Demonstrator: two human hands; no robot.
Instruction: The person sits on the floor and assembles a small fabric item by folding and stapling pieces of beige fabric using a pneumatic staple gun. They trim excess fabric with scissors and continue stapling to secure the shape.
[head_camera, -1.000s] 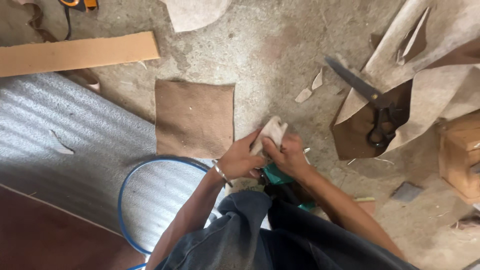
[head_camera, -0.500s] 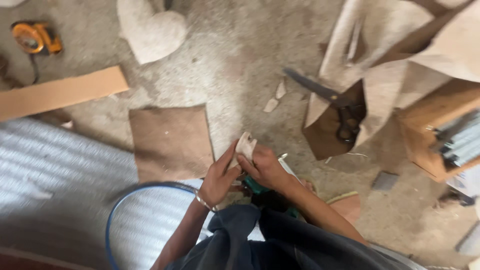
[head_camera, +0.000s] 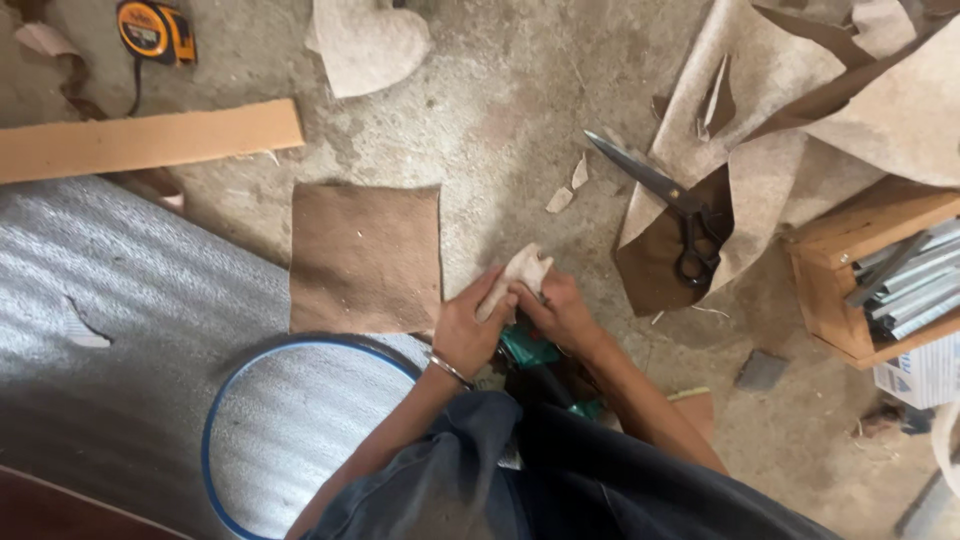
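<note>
Over the last second the view is drifting: the floor things are sliding toward 3 o'clock and down, so the yellow tape measure (head_camera: 155, 32) is now showing at 11 o'clock and the wooden box (head_camera: 860, 262) of grey metal strips is coming in at 3 o'clock. The hands themselves are hardly shifting against the body; the pale scrap (head_camera: 512, 278) is staying pinched between them, standing a little more upright than a second ago. So the work on that scrap is going on in place, not moving to another thing.

The left hand (head_camera: 468, 330) is closing its fingers around the lower part of the scrap, a bracelet showing at the wrist. The right hand (head_camera: 560, 312) is gripping the scrap's other edge from 3 o'clock, fingers curled shut. The scrap is sitting just above the knees, near centre, with something teal (head_camera: 528, 348) showing beneath the hands. The brown square sheet (head_camera: 365, 255) is lying on the floor at 9 o'clock of the hands; the black scissors (head_camera: 665, 205) are resting at 2 o'clock.
</note>
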